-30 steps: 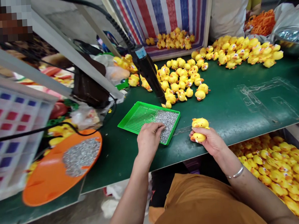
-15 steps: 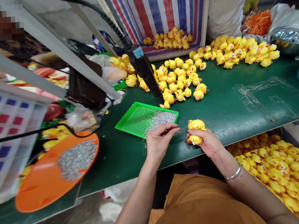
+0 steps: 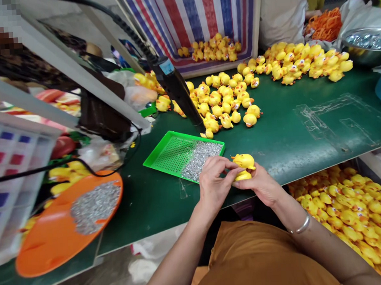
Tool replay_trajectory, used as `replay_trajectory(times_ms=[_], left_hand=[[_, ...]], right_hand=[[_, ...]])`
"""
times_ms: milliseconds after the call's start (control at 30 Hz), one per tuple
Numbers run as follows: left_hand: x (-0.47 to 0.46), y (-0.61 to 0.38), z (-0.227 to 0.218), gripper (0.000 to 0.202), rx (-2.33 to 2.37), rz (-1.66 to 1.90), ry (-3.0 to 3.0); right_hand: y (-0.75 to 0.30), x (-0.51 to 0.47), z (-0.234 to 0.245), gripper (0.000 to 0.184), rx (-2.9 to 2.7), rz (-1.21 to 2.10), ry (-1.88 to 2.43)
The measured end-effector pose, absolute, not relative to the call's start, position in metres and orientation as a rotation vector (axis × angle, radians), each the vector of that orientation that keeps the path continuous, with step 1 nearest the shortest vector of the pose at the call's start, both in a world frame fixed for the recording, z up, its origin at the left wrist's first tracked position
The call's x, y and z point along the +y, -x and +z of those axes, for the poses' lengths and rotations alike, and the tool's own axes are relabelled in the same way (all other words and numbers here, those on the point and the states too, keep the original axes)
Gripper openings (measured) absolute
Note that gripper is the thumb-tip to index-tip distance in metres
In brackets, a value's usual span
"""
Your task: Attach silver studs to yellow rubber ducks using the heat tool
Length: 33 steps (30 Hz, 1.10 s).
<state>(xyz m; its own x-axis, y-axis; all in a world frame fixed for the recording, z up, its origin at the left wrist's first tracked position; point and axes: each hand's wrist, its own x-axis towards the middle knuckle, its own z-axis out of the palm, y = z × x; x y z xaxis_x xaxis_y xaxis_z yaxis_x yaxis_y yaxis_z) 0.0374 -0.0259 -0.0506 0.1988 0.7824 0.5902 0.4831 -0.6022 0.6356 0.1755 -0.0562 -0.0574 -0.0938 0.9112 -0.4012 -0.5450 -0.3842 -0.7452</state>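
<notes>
My right hand is closed around what look like two yellow toy ducks, one above the other, just over the table's front edge. Against their left side, my left hand has thumb and forefinger pinched together; whatever lies between those fingertips is too small or hidden to make out. Just beyond the left hand is a green perforated tray, its right part covered with small silvery pieces. Over the tray's far edge hangs a black cylindrical power tool with a cable, tip pointing down.
Loose toy ducks are strewn behind the tray, with another heap at the back right. More fill a bin below the table at right. An orange plate with silvery bits lies left. A metal bowl stands far right.
My left hand has moved right, from beside the tray up to the ducks, and its fingertips now meet them. The right hand has turned the ducks slightly and shifted a little left.
</notes>
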Motion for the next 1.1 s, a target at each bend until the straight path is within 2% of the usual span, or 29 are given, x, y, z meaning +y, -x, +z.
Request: replay_trajectory(times_ms=[367, 600, 933, 1000, 1100], left_hand=[[-0.029, -0.040, -0.050, 0.009, 1.189, 1.312, -2.342], [-0.034, -0.037, -0.045, 0.007, 1.242, 1.211, -2.463], [-0.039, -0.036, -0.047, 0.005, 1.258, 1.108, -2.402], [-0.036, -0.034, -0.045, 0.009, 1.260, 1.117, -2.280], [-0.011, -0.022, -0.034, 0.034, 1.434, 1.417, -1.948]], right_hand=[[-0.173, -0.064, -0.058, 0.063, -0.523, 1.694, 1.062], [-0.170, -0.069, -0.055, 0.044, -0.567, 1.769, 0.959], [-0.170, -0.072, -0.054, 0.041, -0.531, 1.851, 0.883], [-0.173, -0.072, -0.055, 0.042, -0.477, 1.890, 0.907], [-0.180, -0.070, -0.058, 0.037, -0.400, 1.933, 0.950]])
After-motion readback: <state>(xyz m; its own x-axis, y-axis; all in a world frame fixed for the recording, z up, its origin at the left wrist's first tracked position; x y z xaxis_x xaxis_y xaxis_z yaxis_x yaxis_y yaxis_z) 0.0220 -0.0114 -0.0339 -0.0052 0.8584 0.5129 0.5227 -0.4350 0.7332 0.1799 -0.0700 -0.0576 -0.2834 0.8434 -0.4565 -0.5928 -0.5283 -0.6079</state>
